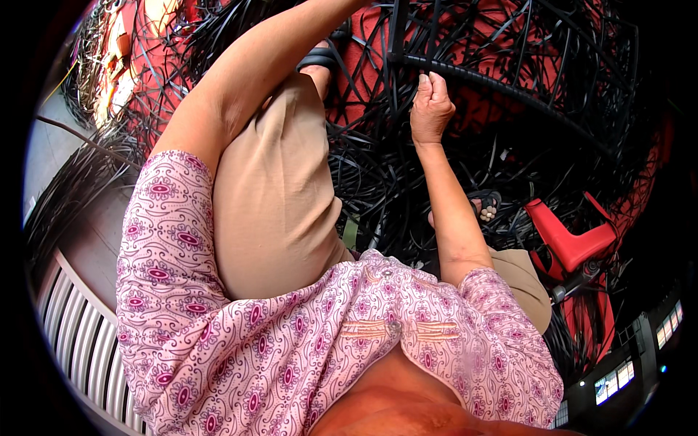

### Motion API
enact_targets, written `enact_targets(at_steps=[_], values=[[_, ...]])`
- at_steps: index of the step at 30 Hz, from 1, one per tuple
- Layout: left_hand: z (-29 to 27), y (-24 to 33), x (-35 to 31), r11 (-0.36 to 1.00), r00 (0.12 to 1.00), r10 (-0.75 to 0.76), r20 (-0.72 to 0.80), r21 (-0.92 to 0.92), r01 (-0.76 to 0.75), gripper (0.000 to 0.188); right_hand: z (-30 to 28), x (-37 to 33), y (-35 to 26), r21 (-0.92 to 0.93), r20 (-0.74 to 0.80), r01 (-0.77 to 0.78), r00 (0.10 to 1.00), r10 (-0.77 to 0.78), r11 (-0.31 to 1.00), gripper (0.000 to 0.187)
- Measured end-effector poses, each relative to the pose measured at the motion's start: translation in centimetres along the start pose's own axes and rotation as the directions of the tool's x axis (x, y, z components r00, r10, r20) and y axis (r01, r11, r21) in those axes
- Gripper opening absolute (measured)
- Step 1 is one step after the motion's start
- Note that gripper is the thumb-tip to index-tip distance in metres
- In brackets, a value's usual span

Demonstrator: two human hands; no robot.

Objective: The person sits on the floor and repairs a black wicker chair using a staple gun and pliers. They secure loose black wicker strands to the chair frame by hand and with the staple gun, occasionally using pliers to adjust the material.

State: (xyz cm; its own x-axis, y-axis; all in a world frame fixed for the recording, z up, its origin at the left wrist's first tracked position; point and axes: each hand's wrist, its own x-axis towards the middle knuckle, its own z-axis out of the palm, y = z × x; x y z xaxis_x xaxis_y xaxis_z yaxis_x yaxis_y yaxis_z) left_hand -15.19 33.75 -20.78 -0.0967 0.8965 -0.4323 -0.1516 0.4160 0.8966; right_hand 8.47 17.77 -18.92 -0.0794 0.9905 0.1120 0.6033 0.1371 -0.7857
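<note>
My right hand (432, 109) is closed in a pinch just below a curved frame bar (472, 75) bound with black strip. A flat black strip (434, 36) runs down across the bar to my fingertips, which grip its end. Around the bar, black strips cross to form an open weave on a dark frame. My left forearm (291, 43) reaches up past the top edge, so the left hand itself is out of sight.
Loose black strips (378, 174) lie heaped over a red cloth (363, 65). A red plastic object with two arms (574, 236) is at right. To the left are a strip bundle (69, 182) and a pale slatted seat (76, 320). My sandalled foot (483, 207) rests among the strips.
</note>
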Motion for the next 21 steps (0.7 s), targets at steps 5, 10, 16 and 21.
enact_targets(at_steps=[5, 10, 16, 21], values=[[-0.14, -0.15, 0.3, 0.998, 1.0, -0.008, 0.011, -0.062, 0.009, 0.016, -0.04, 0.0, 0.08, 0.374, 0.207, -0.356, 0.932, 0.297, 0.857, 0.019], [-0.25, -0.36, 0.36, 0.994, 0.999, -0.032, 0.033, -0.104, 0.035, 0.015, -0.06, 0.13, -0.01, 0.485, 0.339, -0.528, 0.848, 0.407, 0.697, 0.019], [-0.34, -0.73, 0.69, 0.998, 1.0, -0.017, 0.023, -0.058, 0.019, 0.015, -0.1, 0.56, -0.02, 0.494, 0.396, -0.566, 0.822, 0.409, 0.66, 0.018], [-0.22, -0.58, 0.71, 0.995, 0.999, -0.025, 0.021, -0.101, 0.027, 0.015, -0.37, 0.79, -0.18, 0.538, 0.47, -0.636, 0.771, 0.43, 0.553, 0.017]])
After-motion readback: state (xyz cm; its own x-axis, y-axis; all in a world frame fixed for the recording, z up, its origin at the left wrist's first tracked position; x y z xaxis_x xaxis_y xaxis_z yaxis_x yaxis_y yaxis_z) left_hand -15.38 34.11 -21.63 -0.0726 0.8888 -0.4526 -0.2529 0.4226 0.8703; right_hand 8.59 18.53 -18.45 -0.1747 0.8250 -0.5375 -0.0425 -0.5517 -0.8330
